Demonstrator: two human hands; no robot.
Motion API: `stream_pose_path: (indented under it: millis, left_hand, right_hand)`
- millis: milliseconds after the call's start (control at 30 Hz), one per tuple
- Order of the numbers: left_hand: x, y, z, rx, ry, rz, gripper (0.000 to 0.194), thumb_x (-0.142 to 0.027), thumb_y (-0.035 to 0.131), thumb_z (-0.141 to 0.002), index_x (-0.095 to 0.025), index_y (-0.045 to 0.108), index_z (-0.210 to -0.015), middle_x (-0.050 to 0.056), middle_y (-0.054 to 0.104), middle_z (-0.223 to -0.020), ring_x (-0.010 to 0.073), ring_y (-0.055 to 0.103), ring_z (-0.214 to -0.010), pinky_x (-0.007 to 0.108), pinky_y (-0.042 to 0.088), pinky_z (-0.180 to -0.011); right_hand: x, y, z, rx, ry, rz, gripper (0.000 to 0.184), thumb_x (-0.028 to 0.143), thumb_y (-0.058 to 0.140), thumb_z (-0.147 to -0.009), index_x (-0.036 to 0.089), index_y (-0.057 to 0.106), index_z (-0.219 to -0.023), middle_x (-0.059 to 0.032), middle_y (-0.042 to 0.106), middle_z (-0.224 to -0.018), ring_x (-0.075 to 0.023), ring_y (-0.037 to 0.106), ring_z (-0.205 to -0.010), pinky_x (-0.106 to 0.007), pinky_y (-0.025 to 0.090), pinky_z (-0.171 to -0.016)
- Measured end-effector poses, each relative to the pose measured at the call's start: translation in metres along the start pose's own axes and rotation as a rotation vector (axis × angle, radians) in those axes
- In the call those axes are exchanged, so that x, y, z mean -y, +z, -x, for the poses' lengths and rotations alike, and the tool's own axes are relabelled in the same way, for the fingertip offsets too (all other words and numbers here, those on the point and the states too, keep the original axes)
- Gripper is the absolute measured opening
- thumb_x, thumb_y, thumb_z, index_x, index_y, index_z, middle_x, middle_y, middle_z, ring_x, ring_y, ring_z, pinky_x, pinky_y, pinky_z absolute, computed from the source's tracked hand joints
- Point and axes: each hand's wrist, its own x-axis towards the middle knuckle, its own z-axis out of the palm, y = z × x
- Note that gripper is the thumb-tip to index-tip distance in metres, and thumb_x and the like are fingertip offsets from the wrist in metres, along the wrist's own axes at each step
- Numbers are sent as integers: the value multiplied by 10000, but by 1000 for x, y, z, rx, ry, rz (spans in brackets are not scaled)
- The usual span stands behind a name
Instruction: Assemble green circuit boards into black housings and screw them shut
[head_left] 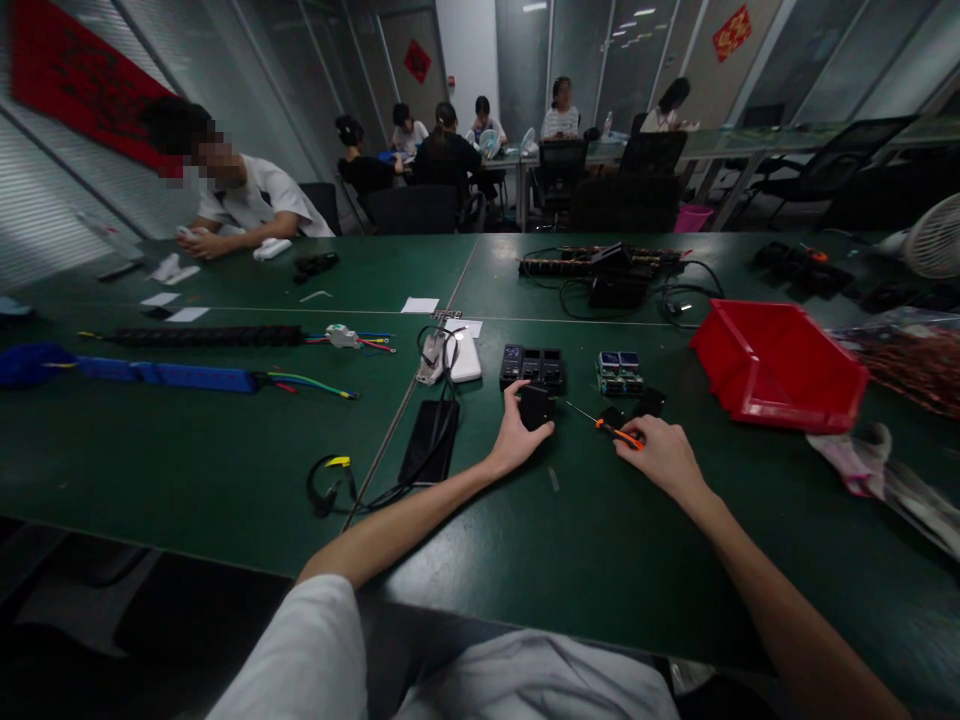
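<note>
My left hand [517, 436] is closed around a small black box-shaped part [537, 408], thumb at its lower side and fingers along its left. An orange-and-black screwdriver [619, 433] is in my right hand [661, 455], its thin shaft pointing left toward the black part, with the tip apart from it. Just behind my left hand stands a row of black box-like devices [533, 366]. Green circuit boards [620, 374] lie beyond the screwdriver. Flat black pieces [649, 402] rest beside my right hand, partly behind the screwdriver.
A red bin [780, 365] stands to the right, near a glove [862, 460]. Left are a phone-like black slab [429, 442], a white box [463, 356], looped cable and a blue wrapped cable bundle [165, 374]. A co-worker [247, 195] sits across the green table [225, 460].
</note>
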Motion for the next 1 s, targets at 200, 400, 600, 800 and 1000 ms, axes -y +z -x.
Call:
stream_pose_path:
  millis: [200, 400, 600, 800, 1000]
  left_hand:
    - [3, 0, -2, -29, -19, 10, 706, -242, 650, -752, -264, 239, -1326, 53, 503, -1090, 184, 541, -1014, 406, 435, -950]
    - [1, 0, -2, -82, -22, -20, 651, -290, 631, -784, -255, 260, -1318, 76, 479, -1192, 205, 504, -1118, 410, 394, -1003]
    - [-4, -1, -3, -60, 30, -64, 666, -258, 602, -801, -276, 246, -1364, 70, 460, -1266, 201, 483, -1165, 395, 355, -1043]
    - [-3, -1, -3, -41, 48, -46, 635, -225, 615, -778, -266, 300, -1328, 64, 466, -1255, 196, 487, -1155, 381, 365, -1031]
    - [-4, -1, -4, -69, 35, -47, 613, -224, 623, -775, -270, 322, -1307, 58, 471, -1244, 195, 492, -1147, 384, 363, -1034]
  right_hand:
    - [0, -7, 1, -133, 193, -488, 262, 396, 616, -790, 188, 639, -947, -81, 677, -835, -221, 638, -713, -346, 499, -621]
    - [26, 6, 4, -135, 271, -1210, 226, 352, 629, -788, 199, 585, -949, -32, 638, -765, -164, 608, -621, -319, 510, -576]
    - [43, 22, 7, -19, 301, -1378, 224, 311, 674, -753, 194, 591, -924, -21, 632, -751, -163, 609, -654, -320, 500, -621]
    - [38, 23, 6, -21, 303, -1371, 193, 276, 665, -774, 181, 595, -927, -6, 613, -710, -140, 584, -644, -281, 460, -624]
    - [35, 24, 5, -49, 302, -1397, 154, 255, 656, -782, 191, 600, -910, 1, 602, -699, -135, 570, -639, -269, 436, -612]
